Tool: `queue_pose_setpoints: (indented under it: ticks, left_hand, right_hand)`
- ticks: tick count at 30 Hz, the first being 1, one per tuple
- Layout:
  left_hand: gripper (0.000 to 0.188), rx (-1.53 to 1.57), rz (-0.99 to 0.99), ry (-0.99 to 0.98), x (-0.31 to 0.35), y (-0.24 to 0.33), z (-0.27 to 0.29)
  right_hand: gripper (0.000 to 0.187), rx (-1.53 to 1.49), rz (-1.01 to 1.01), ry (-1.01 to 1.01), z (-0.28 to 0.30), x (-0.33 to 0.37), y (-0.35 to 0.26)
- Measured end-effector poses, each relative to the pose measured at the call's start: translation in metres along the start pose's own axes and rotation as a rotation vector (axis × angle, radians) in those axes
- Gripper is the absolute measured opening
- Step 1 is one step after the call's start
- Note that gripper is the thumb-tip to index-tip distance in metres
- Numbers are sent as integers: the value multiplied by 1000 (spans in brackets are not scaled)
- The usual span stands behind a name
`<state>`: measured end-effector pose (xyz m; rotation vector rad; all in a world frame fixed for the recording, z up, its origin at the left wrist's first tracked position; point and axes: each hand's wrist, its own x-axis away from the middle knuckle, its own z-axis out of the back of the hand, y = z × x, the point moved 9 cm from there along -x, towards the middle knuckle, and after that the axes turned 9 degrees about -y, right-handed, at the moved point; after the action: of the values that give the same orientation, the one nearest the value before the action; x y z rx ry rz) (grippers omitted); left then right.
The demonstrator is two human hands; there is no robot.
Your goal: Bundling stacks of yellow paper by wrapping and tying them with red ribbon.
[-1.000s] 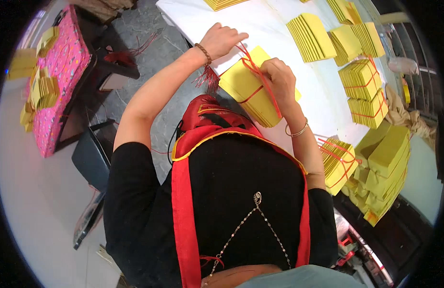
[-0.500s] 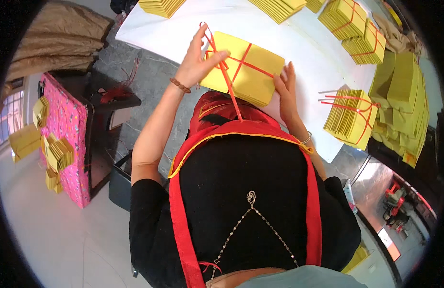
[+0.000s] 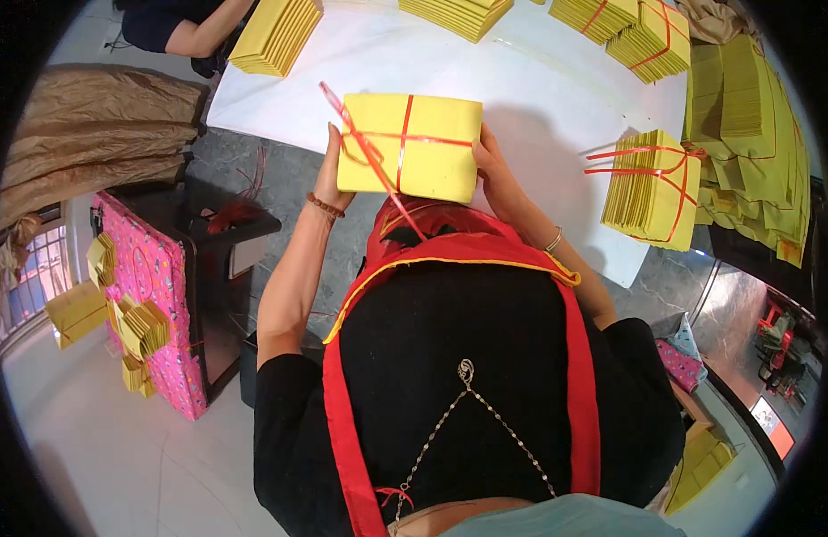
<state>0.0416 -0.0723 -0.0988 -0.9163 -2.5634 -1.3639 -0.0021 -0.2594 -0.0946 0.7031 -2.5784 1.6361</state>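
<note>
Left hand (image 3: 329,176) and right hand (image 3: 498,170) grip facing inward

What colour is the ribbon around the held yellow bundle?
Red; the flat ribbon shows in the head view.

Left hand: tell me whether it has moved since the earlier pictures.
Yes: the left hand, over the white table earlier, has come down the picture, now mostly outside the table's near edge.

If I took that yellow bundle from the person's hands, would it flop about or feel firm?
The yellow bundle would probably feel fairly stiff, since its face looks flat between the left hand and the right hand. It likely won't spread apart easily, as red ribbon crosses it both ways. Its boxy shape suggests it wouldn't roll.
</note>
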Motion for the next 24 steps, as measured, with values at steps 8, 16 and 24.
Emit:
queue_pose_setpoints:
  ticks: [8,16,24]
  left_hand:
    - [72,93,-186,-99,-23,27,-31]
    - [71,-82,-249,-308,-100,44,-33]
    - [78,-218,-100,-504,-104,25,-42]
  right_hand:
    - [117,212,381,-63,7,10,-60]
    - [135,1059,423,38,26,11,-59]
    - [60,456,496,588,76,2,-59]
